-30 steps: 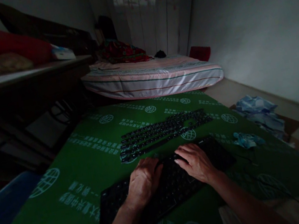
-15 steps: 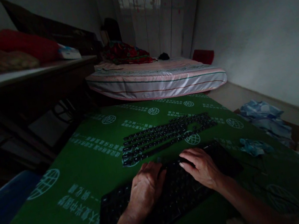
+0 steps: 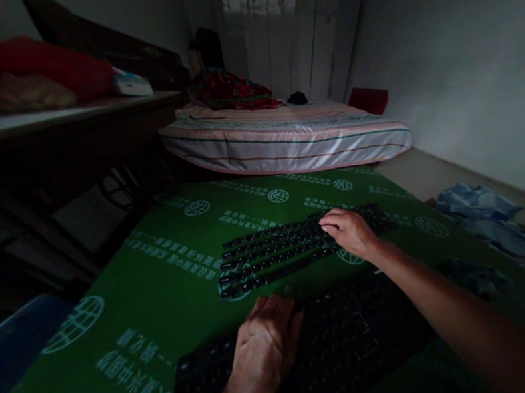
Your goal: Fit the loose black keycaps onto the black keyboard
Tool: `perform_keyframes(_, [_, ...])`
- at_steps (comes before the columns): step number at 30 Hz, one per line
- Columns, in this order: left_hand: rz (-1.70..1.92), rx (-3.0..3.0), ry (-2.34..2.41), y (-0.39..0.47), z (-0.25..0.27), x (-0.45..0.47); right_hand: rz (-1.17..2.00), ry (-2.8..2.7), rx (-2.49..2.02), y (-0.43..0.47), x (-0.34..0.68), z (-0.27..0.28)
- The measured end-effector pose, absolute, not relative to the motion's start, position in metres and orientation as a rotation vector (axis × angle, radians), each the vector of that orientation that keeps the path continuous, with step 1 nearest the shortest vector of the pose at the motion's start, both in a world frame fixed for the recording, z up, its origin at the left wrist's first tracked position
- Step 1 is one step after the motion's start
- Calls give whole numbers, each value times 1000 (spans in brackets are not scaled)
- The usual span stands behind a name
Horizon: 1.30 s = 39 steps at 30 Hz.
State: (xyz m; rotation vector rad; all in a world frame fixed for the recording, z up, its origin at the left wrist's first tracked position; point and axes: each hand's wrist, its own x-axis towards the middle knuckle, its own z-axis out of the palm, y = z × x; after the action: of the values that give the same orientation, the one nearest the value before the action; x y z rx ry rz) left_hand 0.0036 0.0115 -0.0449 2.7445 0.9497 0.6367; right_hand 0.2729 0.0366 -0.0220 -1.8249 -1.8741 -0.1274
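A black keyboard lies at a slant close to me, its dark grid showing few details in the dim light. My left hand is bent over its far edge, fingers curled together and thumb lying on the key area. Beyond it, loose black keycaps are laid out in several rows. At the right part of these rows is my right hand, thumb and fingers pinched together low over the keycaps. Whatever sits between those fingertips is hidden.
Both sets of parts lie on a green printed table. A crumpled cloth or bag is at its right side. Beyond stands a bed; a desk with bags is at left. Blue-white cloth lies to the right.
My right hand has left the keyboard and reached forward to the rows of keycaps. My left hand stays on the keyboard. The view has shifted slightly.
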Motion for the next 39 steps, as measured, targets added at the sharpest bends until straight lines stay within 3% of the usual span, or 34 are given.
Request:
perform_keyframes(14, [578, 2681, 985, 7, -42, 4, -66, -2155, -2099, 128, 301, -27])
perform_keyframes(31, [575, 2649, 1001, 4, -39, 4, 105, -2203, -2168, 147, 305, -28])
perform_keyframes(39, [579, 2681, 977, 5, -42, 4, 210, -2054, -2068, 122, 292, -2])
